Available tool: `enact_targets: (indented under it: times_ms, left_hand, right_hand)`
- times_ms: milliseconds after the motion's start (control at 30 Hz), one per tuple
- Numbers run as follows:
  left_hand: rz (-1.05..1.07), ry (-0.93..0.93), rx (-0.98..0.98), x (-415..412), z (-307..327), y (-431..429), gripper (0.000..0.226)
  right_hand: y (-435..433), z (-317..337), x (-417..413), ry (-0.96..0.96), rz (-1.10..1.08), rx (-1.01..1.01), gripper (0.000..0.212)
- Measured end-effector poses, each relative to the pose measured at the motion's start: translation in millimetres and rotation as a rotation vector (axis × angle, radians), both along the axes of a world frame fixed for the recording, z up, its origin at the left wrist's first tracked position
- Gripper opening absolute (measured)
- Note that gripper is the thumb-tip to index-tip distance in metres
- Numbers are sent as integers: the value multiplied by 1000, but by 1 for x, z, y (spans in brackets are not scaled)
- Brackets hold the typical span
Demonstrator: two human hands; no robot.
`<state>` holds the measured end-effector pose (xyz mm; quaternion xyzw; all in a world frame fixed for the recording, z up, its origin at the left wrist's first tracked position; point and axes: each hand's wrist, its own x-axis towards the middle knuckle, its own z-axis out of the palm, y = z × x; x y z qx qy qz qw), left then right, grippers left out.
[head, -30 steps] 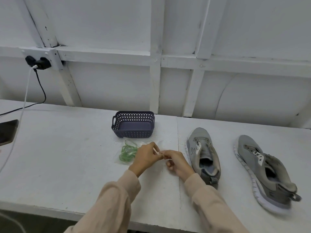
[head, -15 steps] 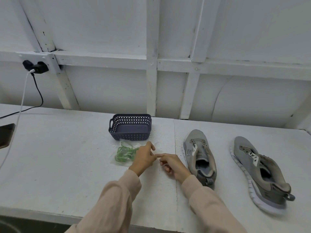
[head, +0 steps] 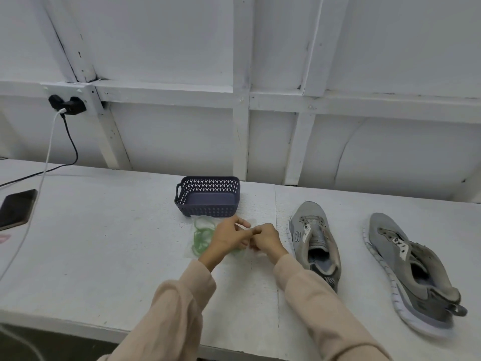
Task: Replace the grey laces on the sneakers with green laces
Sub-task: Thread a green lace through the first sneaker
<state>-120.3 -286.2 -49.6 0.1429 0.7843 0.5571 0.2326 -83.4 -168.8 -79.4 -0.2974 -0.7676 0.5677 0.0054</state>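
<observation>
Green laces (head: 201,237) lie coiled inside a clear plastic bag (head: 190,252) on the white table, just in front of the basket. My left hand (head: 227,237) and my right hand (head: 266,239) meet over the bag's right end, and both pinch its plastic edge with curled fingers. Two grey sneakers stand to the right with no laces in their eyelets: one (head: 313,239) close to my right hand, the other (head: 406,269) further right, tilted onto its side.
A dark blue perforated basket (head: 208,208) stands behind the bag and holds nothing. A phone (head: 17,208) lies at the far left with a white cable (head: 39,178) running to a wall socket (head: 67,105). The table's front edge (head: 78,323) is near.
The camera has shifted slightly. My hands have stayed together over the bag's right end, working at the plastic; the bag and the sneakers have kept their places.
</observation>
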Motion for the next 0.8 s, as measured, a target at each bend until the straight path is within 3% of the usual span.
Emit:
enact_targets:
  times_ms: [100,200,267,400,500,633,700,800]
  left_hand:
    - [-33,16,23,-6,-5,-12,11]
    - [51,431,-240,-21,-25,-37,20]
    - [44,695,-472,-30,-42,-56,32]
    - [-200,612,-775,-34,-70,-75,54]
    - [-250,571,-805,-35,-83,-79,93]
    - [-264,546,-820,-40,-86,-78,82]
    - [-263,527,-778,-40,-85,-79,89]
    - [-241,525,-710,-39,-87,-81,78]
  right_hand:
    - [-1,-5,-1,-16,53,49,15]
    - [-1,-16,-1,-11,47,30,28]
    - [-1,-19,-3,13,44,15,23]
    - [-7,-21,-12,37,81,37,13]
    - [-14,-29,-22,21,74,133,20]
    - [-20,-32,-31,-27,156,240,27]
    - [-27,-30,-33,-43,212,288,10]
    - [-33,-32,-36,-47,203,360,17]
